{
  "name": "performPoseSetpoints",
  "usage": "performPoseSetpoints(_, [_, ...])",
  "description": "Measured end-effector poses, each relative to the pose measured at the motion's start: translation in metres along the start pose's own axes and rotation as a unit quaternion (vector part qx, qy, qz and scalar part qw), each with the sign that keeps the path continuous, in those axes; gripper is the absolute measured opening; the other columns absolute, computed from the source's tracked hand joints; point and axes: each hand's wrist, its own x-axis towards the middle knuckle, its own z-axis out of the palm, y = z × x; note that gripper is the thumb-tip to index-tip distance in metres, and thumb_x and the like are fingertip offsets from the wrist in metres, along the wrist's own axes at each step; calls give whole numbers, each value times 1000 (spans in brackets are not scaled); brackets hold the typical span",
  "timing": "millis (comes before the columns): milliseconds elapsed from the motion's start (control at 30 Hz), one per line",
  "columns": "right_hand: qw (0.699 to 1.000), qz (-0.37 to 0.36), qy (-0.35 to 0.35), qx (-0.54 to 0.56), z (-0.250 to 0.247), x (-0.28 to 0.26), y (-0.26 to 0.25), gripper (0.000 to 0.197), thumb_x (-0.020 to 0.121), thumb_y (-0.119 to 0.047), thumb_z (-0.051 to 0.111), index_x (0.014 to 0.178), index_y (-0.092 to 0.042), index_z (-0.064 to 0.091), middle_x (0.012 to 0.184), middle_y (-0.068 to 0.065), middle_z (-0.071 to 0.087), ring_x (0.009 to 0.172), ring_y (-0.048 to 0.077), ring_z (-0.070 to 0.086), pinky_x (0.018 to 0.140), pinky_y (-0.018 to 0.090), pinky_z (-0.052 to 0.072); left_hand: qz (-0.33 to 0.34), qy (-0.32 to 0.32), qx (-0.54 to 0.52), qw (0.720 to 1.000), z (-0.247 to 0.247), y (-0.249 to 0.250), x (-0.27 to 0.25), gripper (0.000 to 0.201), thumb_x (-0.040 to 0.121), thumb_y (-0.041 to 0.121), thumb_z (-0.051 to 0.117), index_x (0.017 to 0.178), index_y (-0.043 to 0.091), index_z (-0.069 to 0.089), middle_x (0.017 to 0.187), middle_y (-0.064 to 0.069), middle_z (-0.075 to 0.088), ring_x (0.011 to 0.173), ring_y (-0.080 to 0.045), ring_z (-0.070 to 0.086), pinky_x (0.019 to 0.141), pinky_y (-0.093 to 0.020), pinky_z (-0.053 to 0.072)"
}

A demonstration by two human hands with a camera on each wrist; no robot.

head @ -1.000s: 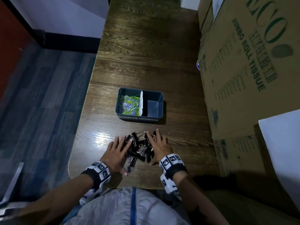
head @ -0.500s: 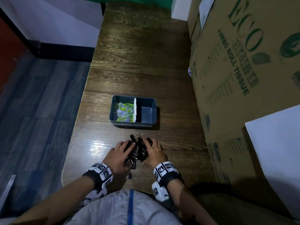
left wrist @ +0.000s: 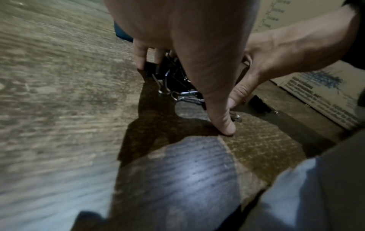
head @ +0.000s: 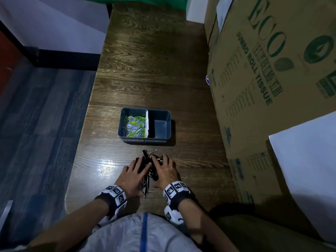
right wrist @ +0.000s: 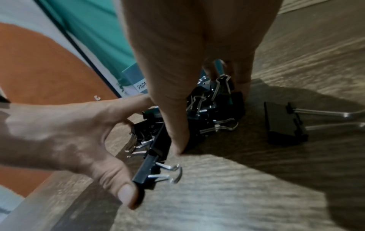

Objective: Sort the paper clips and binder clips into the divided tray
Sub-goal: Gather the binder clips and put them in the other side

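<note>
A pile of black binder clips (head: 148,159) lies on the dark wood table (head: 145,70) just in front of the blue divided tray (head: 145,140). My left hand (head: 134,173) and right hand (head: 167,171) close round the pile from either side, fingers curled over it and thumbs at its near end. In the right wrist view the pile (right wrist: 197,100) sits between that hand's thumb and fingers, and one binder clip (right wrist: 282,123) lies loose to the right. The tray's left compartment holds coloured paper clips (head: 133,127). Its right compartment (head: 160,128) shows a bare bottom.
A tall cardboard box (head: 272,70) printed "ECO JUMBO ROLL TISSUE" walls off the table's right side. A white sheet (head: 305,160) leans on it nearer me. The table's left edge (head: 85,124) drops to blue-grey floor.
Both hands went from lying spread on either side of the scattered binder clips to drawn together, bunching the clips into a tight pile. The head view shifted slightly.
</note>
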Motion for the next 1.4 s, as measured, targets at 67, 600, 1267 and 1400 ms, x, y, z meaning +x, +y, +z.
performPoseSetpoints(67, [999, -2, 25, 26, -2, 0, 2, 97, 68, -32, 84, 148, -32, 30, 153, 16, 23, 132, 39, 31, 103, 46, 41, 4, 22, -16, 1000, 0, -5, 3, 112, 70, 60, 71, 151, 29, 1, 159, -15, -3, 142, -37, 14, 110, -49, 29])
performPoseSetpoints(600, [982, 7, 154, 109, -12, -7, 21, 31, 88, -19, 69, 118, -25, 66, 118, -1, 62, 108, 21, 59, 89, 39, 53, 12, 115, -129, 985, -14, -25, 8, 43, 80, 30, 73, 120, 24, 59, 119, -5, 53, 106, -28, 52, 71, -36, 54])
performPoseSetpoints(1267, [960, 61, 139, 237, -42, -15, 23, 13, 82, -3, 72, 82, -15, 72, 97, -3, 68, 84, 10, 61, 75, 29, 55, -2, 299, -158, 941, -147, 0, 51, 16, 91, 38, 59, 99, 23, 61, 85, 4, 63, 74, -17, 60, 57, -28, 45])
performPoseSetpoints(1400, [956, 42, 170, 237, -77, -12, 15, 12, 85, -6, 72, 88, -18, 72, 98, -5, 67, 85, 7, 60, 72, 20, 50, -39, 273, -182, 944, -157, -3, 65, 30, 86, 44, 65, 105, 20, 62, 93, 1, 67, 84, -22, 62, 64, -32, 48])
